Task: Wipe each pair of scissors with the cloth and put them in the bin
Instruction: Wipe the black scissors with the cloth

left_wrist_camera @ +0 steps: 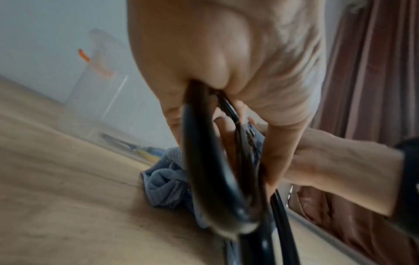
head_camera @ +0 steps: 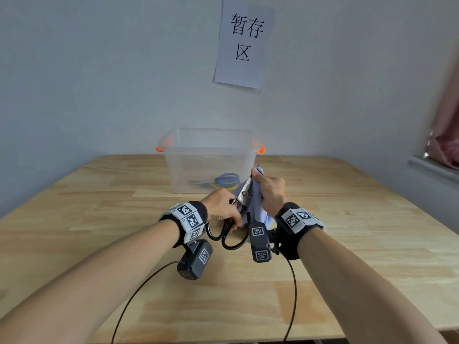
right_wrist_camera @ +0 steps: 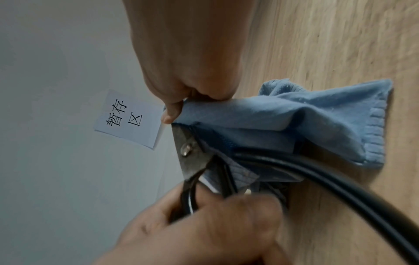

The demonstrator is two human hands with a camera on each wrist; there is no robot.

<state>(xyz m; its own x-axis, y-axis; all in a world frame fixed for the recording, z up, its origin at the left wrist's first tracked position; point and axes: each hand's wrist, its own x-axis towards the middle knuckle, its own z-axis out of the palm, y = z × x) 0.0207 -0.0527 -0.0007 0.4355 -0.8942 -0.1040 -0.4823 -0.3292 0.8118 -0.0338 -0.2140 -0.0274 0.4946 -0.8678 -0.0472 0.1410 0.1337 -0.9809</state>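
Note:
My left hand (head_camera: pixel 222 209) grips the black loop handles of a pair of steel scissors (head_camera: pixel 242 192), held above the table with the blades pointing up and away. My right hand (head_camera: pixel 269 192) pinches a blue cloth (head_camera: pixel 255 204) around the blades near their tip. The left wrist view shows the black handles (left_wrist_camera: pixel 204 161) close up under my left hand (left_wrist_camera: pixel 226 59), with the cloth (left_wrist_camera: pixel 163 184) behind. In the right wrist view my right hand (right_wrist_camera: pixel 192 62) holds the cloth (right_wrist_camera: pixel 306 118) over the blade above the pivot of the scissors (right_wrist_camera: pixel 188 148). A clear bin (head_camera: pixel 211 160) with orange latches stands behind.
Inside the bin lie blue-handled scissors (head_camera: pixel 227 180) and a yellow-handled item (head_camera: pixel 223 186). The wooden table (head_camera: pixel 99 219) stands against a grey wall with a paper sign (head_camera: pixel 244 43). A pink curtain (head_camera: pixel 447 135) and a window sill are at the right. Black cables trail from my wrists.

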